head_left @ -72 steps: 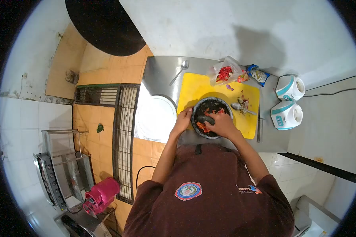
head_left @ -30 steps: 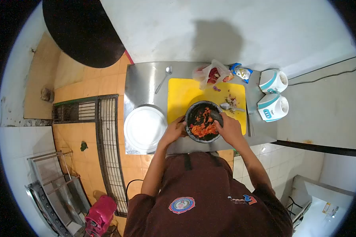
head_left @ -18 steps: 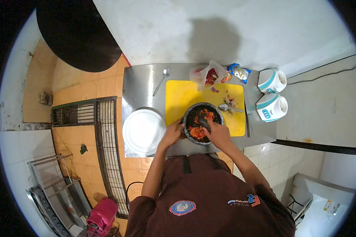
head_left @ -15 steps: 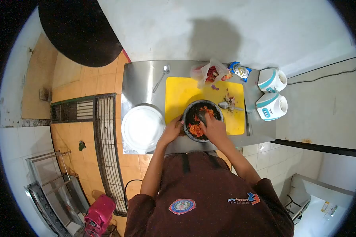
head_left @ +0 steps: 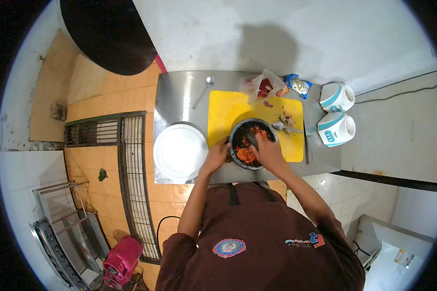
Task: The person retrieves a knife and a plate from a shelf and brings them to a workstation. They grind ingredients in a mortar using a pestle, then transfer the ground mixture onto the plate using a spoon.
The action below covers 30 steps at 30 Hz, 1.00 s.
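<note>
A dark stone mortar [head_left: 234, 156] stands on the front part of a yellow cutting board [head_left: 223, 109]. Crushed red paste [head_left: 246, 155] lies inside it. My right hand [head_left: 268, 154] is closed round a dark stone pestle [head_left: 252, 139], whose lower end is in the mortar. With its fingers wrapped on the rim, my left hand [head_left: 215, 156] grips the mortar's left side. A spoon [head_left: 279, 126] rests on the board right of the mortar, beside small scraps [head_left: 287, 119]. Behind are purple shallot pieces [head_left: 267, 104] and a plastic bag of red chillies [head_left: 265, 88].
White plates [head_left: 180, 151] stand on the steel counter [head_left: 179, 92] at the left, with another spoon [head_left: 203, 91] behind. A blue packet [head_left: 298, 86] and two white-and-teal appliances [head_left: 336, 129] are at the right. A pink gas cylinder [head_left: 123, 257] stands on the floor.
The camera view has shifted. Within the mortar my right hand and the pestle have moved about, from the right side towards the middle. My left hand has stayed at the rim.
</note>
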Each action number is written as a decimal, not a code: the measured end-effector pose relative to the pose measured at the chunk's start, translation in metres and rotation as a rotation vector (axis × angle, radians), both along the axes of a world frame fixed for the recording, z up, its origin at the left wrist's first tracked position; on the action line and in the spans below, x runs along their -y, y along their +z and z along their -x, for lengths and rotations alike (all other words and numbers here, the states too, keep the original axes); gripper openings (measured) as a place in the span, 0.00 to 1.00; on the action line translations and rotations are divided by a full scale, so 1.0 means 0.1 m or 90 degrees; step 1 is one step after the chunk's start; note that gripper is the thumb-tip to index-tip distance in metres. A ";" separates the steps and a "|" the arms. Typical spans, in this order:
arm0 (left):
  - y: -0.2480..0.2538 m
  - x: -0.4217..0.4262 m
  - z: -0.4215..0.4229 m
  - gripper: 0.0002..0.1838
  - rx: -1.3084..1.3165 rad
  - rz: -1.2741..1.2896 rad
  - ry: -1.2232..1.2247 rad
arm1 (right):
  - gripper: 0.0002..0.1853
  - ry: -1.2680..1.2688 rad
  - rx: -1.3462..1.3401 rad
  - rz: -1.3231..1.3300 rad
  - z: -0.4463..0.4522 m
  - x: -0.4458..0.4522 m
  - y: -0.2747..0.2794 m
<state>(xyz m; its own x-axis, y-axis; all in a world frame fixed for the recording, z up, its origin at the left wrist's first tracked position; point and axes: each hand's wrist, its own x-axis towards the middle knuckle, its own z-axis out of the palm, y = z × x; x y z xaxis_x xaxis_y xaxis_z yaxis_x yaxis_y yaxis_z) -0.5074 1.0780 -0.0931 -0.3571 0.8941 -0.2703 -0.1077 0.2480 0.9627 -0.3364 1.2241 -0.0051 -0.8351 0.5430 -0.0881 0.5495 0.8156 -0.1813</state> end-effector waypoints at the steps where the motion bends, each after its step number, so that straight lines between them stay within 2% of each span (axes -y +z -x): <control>1: 0.18 -0.02 -0.01 0.25 -0.019 0.007 -0.005 | 0.26 -0.020 -0.008 0.008 0.00 -0.03 0.00; 2: 0.38 -0.01 0.02 0.25 -0.011 0.045 -0.012 | 0.25 -0.025 0.019 0.029 -0.03 0.01 0.01; 4: 0.26 0.00 0.05 0.24 -0.176 0.033 -0.025 | 0.25 -0.035 0.064 0.069 -0.04 0.10 0.04; 7: 0.05 -0.01 0.06 0.25 -0.264 -0.075 -0.014 | 0.24 -0.025 0.054 0.154 -0.28 0.03 0.32; 11: 0.36 0.00 0.02 0.26 -0.064 0.036 -0.021 | 0.23 -0.120 0.056 0.050 -0.39 -0.03 0.29; 13: 0.37 0.01 0.03 0.26 -0.070 0.038 -0.017 | 0.22 -0.136 0.072 0.022 -0.28 -0.02 0.10; 16: 0.32 -0.01 0.04 0.25 -0.065 0.045 -0.030 | 0.22 -0.137 -0.063 0.062 -0.08 0.00 0.00; 19: 0.33 -0.02 0.02 0.25 0.026 0.023 -0.018 | 0.23 -0.074 0.053 0.188 -0.02 0.02 0.19; 20: 0.35 -0.03 0.04 0.25 0.068 0.037 -0.012 | 0.24 -0.082 0.040 0.250 -0.08 -0.07 0.20; 21: 0.53 -0.02 0.03 0.25 0.127 0.093 -0.010 | 0.24 -0.087 0.032 0.250 -0.16 -0.10 0.22; 23: 0.62 -0.05 0.01 0.26 0.134 0.106 -0.011 | 0.25 -0.088 0.024 0.244 -0.26 -0.18 0.30; 26: 0.37 0.03 -0.02 0.24 -0.119 -0.017 0.005 | 0.24 -0.037 0.053 0.211 -0.41 0.15 0.41; 27: 0.05 0.02 -0.04 0.23 -0.265 -0.073 0.021 | 0.23 0.000 0.065 0.172 -0.43 0.22 0.33; 29: 0.02 -0.01 -0.04 0.23 -0.311 -0.067 0.024 | 0.23 0.066 0.090 0.091 -0.48 0.31 0.14; 30: 0.31 -0.02 -0.03 0.24 -0.208 -0.003 0.015 | 0.21 0.059 0.017 0.064 -0.40 0.30 0.19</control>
